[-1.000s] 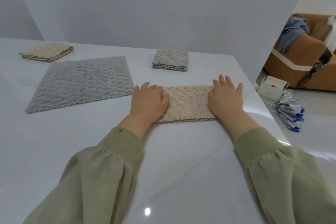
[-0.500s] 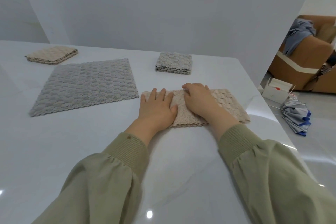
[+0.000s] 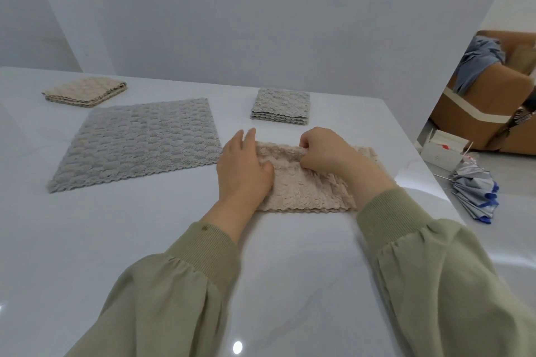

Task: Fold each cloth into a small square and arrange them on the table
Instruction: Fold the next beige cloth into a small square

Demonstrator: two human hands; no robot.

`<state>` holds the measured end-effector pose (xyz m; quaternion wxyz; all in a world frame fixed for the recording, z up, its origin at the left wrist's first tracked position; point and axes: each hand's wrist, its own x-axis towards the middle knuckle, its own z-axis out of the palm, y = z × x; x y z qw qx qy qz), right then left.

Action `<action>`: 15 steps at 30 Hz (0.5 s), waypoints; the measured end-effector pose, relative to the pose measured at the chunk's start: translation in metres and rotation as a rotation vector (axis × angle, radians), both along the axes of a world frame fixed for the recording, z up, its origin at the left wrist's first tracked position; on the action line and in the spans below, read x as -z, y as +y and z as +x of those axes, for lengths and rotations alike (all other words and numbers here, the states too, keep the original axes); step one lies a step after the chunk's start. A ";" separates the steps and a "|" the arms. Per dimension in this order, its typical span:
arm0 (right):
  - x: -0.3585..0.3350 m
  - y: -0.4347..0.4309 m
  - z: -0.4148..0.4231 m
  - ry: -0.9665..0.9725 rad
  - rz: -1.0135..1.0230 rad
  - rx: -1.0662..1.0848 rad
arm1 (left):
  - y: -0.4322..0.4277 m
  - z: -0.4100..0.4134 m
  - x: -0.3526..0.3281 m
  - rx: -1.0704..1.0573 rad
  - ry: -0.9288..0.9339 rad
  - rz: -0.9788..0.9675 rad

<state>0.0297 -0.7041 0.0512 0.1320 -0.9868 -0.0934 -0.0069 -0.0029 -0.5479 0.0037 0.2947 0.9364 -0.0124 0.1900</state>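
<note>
The left hand [image 3: 243,171] covered the beige cloth's [image 3: 307,188] left end; the right hand's [image 3: 327,153] fingertips were buried in its fold. The brown sofa [image 3: 478,130] ran off the right edge.

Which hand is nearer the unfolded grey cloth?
Left. The left hand lies beside the unfolded grey cloth; the right hand is farther right, pinching the beige cloth.

brown sofa [image 3: 490,113], white box [image 3: 443,151], folded umbrella [image 3: 475,194]
</note>
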 end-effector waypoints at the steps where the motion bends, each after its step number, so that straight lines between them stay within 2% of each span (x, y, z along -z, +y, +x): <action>1: -0.003 -0.002 -0.003 -0.002 0.023 0.003 | 0.001 0.001 0.000 -0.009 0.008 -0.092; 4: -0.009 -0.006 -0.012 -0.008 0.090 0.032 | 0.004 -0.001 -0.006 -0.031 0.064 -0.344; 6: -0.011 -0.008 -0.017 0.006 0.091 0.038 | 0.007 -0.003 -0.010 -0.009 0.109 -0.437; 10: -0.019 -0.019 -0.029 0.063 0.134 0.041 | 0.015 -0.006 -0.015 0.060 0.210 -0.531; 13: -0.024 -0.030 -0.038 0.068 0.244 0.080 | 0.022 -0.007 -0.020 0.113 0.278 -0.567; 15: -0.023 -0.038 -0.042 0.147 0.362 0.146 | 0.028 -0.010 -0.023 0.184 0.316 -0.571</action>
